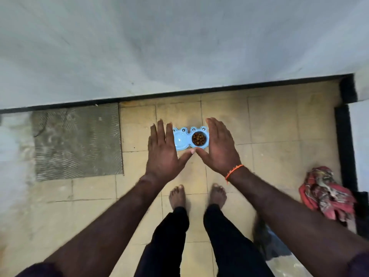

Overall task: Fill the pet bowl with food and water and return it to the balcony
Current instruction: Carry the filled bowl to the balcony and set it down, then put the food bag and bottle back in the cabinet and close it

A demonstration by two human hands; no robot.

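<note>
Light-blue double pet bowl (189,138), brown kibble (198,138) in right well

The pet bowl (189,138) sits on the floor tiles (275,124) in the middle of the frame, near the wall (179,41) that fills the top. Food (199,138) lies in its right cup. The left hand (162,154) is in front of the bowl's left end, and the right hand (219,146) is at its right end. Their thumbs meet below the bowl. Two bare feet (197,195) stand lower down. A mat (77,140) lies on the left. A cloth (327,194) lies at the far right.
</note>
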